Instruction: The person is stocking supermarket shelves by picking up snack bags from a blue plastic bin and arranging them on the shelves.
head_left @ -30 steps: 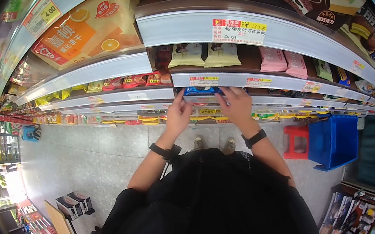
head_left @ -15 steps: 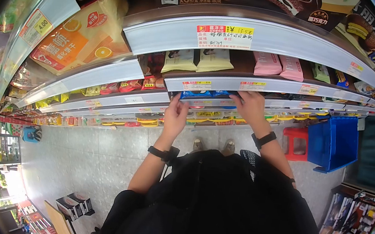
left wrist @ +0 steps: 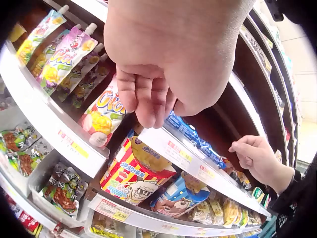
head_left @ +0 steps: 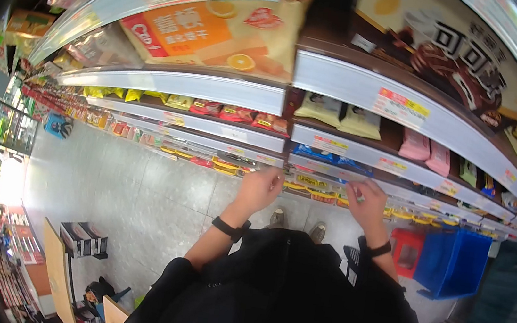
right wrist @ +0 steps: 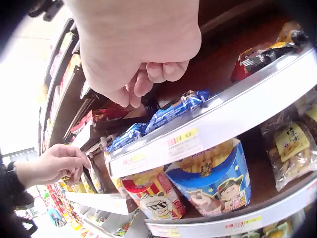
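Blue packets (head_left: 330,158) lie in a row along a shelf edge, also in the left wrist view (left wrist: 190,133) and the right wrist view (right wrist: 166,117). In the head view my left hand (head_left: 257,192) hangs before the shelves, below and left of the packets, its fingers loosely bent and holding nothing visible. To the right is my right hand (head_left: 367,204), also with loosely bent fingers and nothing visible in them. Both hands appear apart from the packets. On the shelf below, the left wrist view has a red-striped snack tub (left wrist: 136,173) and a blue snack tub (left wrist: 179,199).
Pale yellow packets (head_left: 361,122) and pink packets (head_left: 426,151) lie on the shelf above. An orange biscuit bag (head_left: 203,33) is at the upper left. A blue crate (head_left: 452,266) stands beside a red stool (head_left: 405,250) at the right, on the tiled floor (head_left: 157,197).
Both hands have drawn back and down from the shelf edge at the blue packets, with fingers bent more loosely. The head view has turned left, so the shelves appear shifted to the right.
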`<state>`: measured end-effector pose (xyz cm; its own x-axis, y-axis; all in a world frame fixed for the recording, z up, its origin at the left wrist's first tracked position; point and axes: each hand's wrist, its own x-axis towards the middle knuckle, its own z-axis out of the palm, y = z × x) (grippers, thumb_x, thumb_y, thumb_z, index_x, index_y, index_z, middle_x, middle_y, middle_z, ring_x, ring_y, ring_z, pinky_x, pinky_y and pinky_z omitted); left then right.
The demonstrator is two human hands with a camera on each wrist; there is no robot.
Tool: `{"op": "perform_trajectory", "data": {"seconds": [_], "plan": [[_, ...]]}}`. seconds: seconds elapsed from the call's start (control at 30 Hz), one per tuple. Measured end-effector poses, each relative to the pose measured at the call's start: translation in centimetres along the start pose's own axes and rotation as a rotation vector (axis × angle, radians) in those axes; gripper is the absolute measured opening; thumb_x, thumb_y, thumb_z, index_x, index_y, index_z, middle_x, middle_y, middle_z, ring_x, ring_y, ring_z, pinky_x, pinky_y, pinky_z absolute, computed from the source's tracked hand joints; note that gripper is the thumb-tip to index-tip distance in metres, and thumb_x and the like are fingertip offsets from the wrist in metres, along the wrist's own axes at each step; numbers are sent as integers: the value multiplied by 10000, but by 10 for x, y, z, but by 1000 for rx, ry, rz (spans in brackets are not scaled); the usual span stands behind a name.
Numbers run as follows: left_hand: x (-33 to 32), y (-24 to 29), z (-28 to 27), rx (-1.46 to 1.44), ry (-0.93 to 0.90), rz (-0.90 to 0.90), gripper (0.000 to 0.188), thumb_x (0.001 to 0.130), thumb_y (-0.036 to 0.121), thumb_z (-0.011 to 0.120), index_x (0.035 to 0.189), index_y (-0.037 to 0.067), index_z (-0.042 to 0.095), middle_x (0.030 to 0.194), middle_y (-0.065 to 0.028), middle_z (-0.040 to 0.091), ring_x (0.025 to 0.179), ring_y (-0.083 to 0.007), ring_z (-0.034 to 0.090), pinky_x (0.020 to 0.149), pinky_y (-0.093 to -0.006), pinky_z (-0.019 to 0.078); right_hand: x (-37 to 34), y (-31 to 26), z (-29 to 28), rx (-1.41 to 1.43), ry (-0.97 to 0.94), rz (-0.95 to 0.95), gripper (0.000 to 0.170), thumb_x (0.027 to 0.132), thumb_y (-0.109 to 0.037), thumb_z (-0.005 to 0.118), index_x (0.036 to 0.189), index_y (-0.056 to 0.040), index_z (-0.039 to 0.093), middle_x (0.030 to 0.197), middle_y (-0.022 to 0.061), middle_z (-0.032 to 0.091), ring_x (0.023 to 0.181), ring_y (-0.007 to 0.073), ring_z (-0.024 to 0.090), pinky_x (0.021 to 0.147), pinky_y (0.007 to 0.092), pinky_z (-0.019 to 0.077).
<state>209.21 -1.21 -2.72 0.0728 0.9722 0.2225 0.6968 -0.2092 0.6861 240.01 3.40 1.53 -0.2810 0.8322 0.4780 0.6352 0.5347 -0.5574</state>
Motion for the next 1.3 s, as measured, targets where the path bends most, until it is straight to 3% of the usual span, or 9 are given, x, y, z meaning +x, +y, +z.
{"op": "perform_trajectory", "data": {"seconds": [0.1, 0.13, 0.33, 0.4, 0.63, 0.83, 0.93, 1.1, 1.3], "plan": [[-14, -8, -10, 67, -119, -28, 81, 902, 166, 688, 935, 92, 694, 725, -101, 704, 677, -324, 702, 598, -424, 545, -12, -22, 16, 27, -41, -7, 75, 831, -71, 796, 817, -59, 723, 689, 58, 610, 573, 218, 609, 519, 346, 471], [-18, -12, -13, 78, -101, -27, 81, 902, 166, 688, 935, 92, 694, 725, -101, 704, 677, -324, 702, 598, -424, 545, -15, -27, 23, 34, -35, -26, 75, 831, -71, 796, 817, -59, 723, 689, 58, 610, 573, 218, 609, 519, 346, 471], [-39, -35, -13, 116, -312, 49, 160, 917, 241, 678, 993, 101, 690, 775, -112, 716, 737, -356, 707, 674, -480, 562, -15, -56, 46, -4, -43, 16, 78, 828, -76, 800, 815, -55, 725, 675, 54, 605, 572, 215, 608, 524, 334, 476], [-44, -30, -14, 88, -365, 71, 194, 927, 257, 672, 1035, 96, 689, 862, -132, 729, 809, -363, 713, 720, -478, 568, -16, -68, 39, -4, -45, 2, 74, 826, -80, 801, 822, -58, 731, 681, 56, 608, 570, 221, 604, 531, 337, 478], [-81, 13, -10, 102, -326, 68, 240, 941, 274, 655, 1082, 83, 685, 940, -140, 733, 894, -375, 706, 792, -487, 563, -66, -56, 11, -8, -53, -38, 69, 831, -76, 797, 825, -53, 732, 691, 69, 612, 560, 226, 598, 527, 342, 467], [-127, 47, -14, 185, -453, -13, 280, 935, 280, 655, 1129, 80, 685, 956, -145, 733, 894, -374, 703, 803, -494, 560, -117, -54, 10, 137, -89, 24, 70, 836, -89, 791, 824, -59, 729, 706, 67, 630, 569, 217, 608, 533, 344, 477], [-142, 55, -23, 186, -496, 34, 297, 932, 279, 654, 1138, 67, 687, 985, -166, 730, 929, -386, 699, 823, -488, 559, -136, -64, 11, 159, -43, -4, 72, 831, -107, 788, 813, -78, 724, 707, 62, 634, 578, 226, 617, 534, 361, 486], [-153, 55, -25, 174, -486, 63, 305, 932, 275, 654, 1142, 56, 688, 1027, -169, 735, 946, -384, 699, 843, -477, 562, -174, -81, 4, 96, -94, 83, 81, 818, -123, 797, 796, -89, 727, 668, 53, 605, 566, 247, 615, 526, 367, 482], [-162, 16, -48, 89, -453, 114, 321, 944, 289, 657, 1175, 67, 681, 1050, -154, 735, 964, -363, 702, 844, -470, 563, -188, -107, 27, -10, -141, 121, 104, 823, -150, 801, 777, -94, 726, 659, 55, 605, 561, 258, 623, 526, 375, 490]]}}
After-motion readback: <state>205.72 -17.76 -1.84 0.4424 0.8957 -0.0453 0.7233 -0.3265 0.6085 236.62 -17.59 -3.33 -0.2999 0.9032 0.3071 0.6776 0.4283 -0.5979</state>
